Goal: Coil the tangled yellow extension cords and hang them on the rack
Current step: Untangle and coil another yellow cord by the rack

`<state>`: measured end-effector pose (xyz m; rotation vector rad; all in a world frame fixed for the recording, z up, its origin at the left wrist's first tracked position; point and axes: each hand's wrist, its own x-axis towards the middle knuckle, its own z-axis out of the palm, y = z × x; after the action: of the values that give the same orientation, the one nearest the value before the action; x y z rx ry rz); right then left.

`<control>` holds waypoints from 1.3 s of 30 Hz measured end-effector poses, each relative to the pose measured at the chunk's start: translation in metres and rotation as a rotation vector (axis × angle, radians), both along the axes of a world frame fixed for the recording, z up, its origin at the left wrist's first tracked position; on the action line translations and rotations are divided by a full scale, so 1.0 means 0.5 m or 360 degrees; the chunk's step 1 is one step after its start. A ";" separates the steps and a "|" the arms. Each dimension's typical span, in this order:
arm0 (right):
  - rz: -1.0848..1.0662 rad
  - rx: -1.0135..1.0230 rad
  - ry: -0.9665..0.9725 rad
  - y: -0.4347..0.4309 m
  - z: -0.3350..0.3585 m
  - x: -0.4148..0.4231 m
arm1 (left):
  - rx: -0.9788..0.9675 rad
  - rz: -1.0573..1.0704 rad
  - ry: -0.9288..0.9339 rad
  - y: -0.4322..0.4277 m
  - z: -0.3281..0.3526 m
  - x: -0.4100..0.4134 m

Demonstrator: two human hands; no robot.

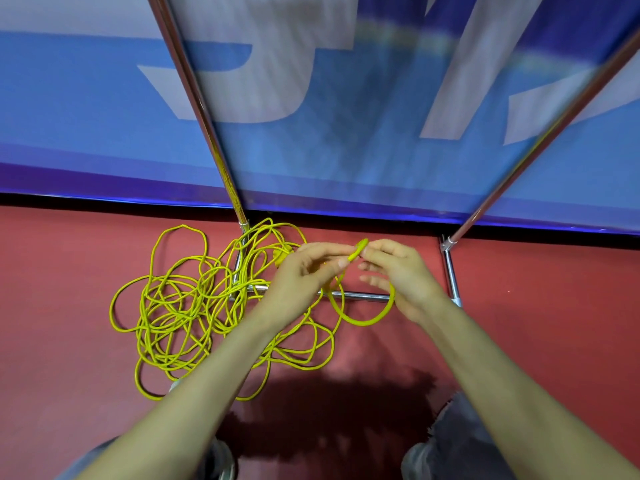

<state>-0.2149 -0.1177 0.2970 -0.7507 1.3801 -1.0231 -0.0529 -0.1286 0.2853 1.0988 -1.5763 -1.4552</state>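
Hands meet at the middle of the floor, fingertips almost touching, with a small loop [363, 320] of yellow cord [358, 251] hanging between them. The left hand [304, 275] pinches the top of that loop between thumb and forefinger. The right hand [398, 275] pinches the same spot from the other side, and the loop's far curve runs under its palm. Both hands are clamped on the cord, neither is free.

The relation that matters is where the slack lies. The uncoiled heap [194, 306] sprawls on the floor [519, 306] to the left of the hands and slightly below them in the head view, toward the floor's left edge. It is spread wider than it is deep, so its long axis runs left to right. Strands cross under the left forearm, so the left hand is clearly nearer the heap and the right hand is well apart from it. Whether the heap is one cord or several cannot be told.

Judging from this, the right hand looks suited to keep the coil while the left reaches leftward to feed in the next length. Several strands lie over the low bar of the rack [363, 296], so a pull may snag there. The rack's uprights rise from the floor's far edge, beyond the hands.
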 end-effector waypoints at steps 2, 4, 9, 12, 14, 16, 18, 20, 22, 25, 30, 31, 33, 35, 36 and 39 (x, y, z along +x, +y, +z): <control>0.0029 0.0105 -0.0266 0.000 0.004 -0.006 | -0.0357 0.0059 -0.0287 -0.002 -0.007 0.004; 0.0063 0.0139 -0.0373 -0.002 0.007 -0.012 | -0.0654 0.0196 -0.0541 -0.007 -0.016 0.008; 0.0111 0.0088 -0.0380 -0.009 0.009 -0.016 | -0.0445 0.0296 -0.0477 -0.016 -0.012 0.017; 0.0080 0.0172 -0.0227 -0.010 0.010 -0.016 | -0.0567 0.0325 -0.0518 -0.015 -0.008 0.022; 0.0002 0.0239 -0.0074 -0.012 0.003 -0.017 | -0.0626 0.0280 -0.0539 -0.009 -0.007 0.016; -0.0047 0.0245 0.0121 -0.014 -0.007 -0.017 | -0.0522 0.0347 -0.0500 -0.002 -0.005 0.009; -0.0121 0.0183 0.0391 -0.019 -0.018 -0.026 | -0.0352 0.0572 -0.0419 -0.004 0.001 0.008; -0.0174 0.0081 0.0682 -0.027 -0.031 -0.049 | -0.0181 0.0838 -0.0255 -0.015 0.005 0.019; -0.0043 0.0119 0.1249 -0.030 -0.044 -0.073 | -0.0079 0.1010 -0.0110 -0.030 0.004 0.036; 0.0175 0.0046 0.1588 -0.023 -0.044 -0.076 | -0.0006 0.0969 -0.0049 -0.031 0.005 0.037; 0.0512 -0.0352 0.0732 -0.019 -0.021 -0.034 | 0.0001 0.0742 -0.0067 -0.013 0.006 0.013; 0.0515 -0.0372 0.0763 -0.017 -0.025 -0.035 | 0.0035 0.0742 -0.0005 -0.013 0.008 0.015; 0.0601 -0.0371 0.1106 -0.014 -0.039 -0.046 | 0.0118 0.0774 0.0185 -0.012 0.017 0.021; 0.0808 -0.0278 0.1354 -0.005 -0.055 -0.058 | 0.0188 0.0862 0.0384 -0.014 0.031 0.025; 0.0867 -0.0212 0.1378 0.001 -0.062 -0.065 | 0.0207 0.0920 0.0462 -0.015 0.037 0.032; 0.0610 -0.0166 0.1330 0.013 -0.067 -0.090 | 0.0140 0.0963 0.0299 -0.004 0.039 0.069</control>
<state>-0.2601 -0.1110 0.2635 -1.5642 1.7770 -0.4751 -0.0184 -0.1305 0.3048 1.3025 -0.9389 -1.1735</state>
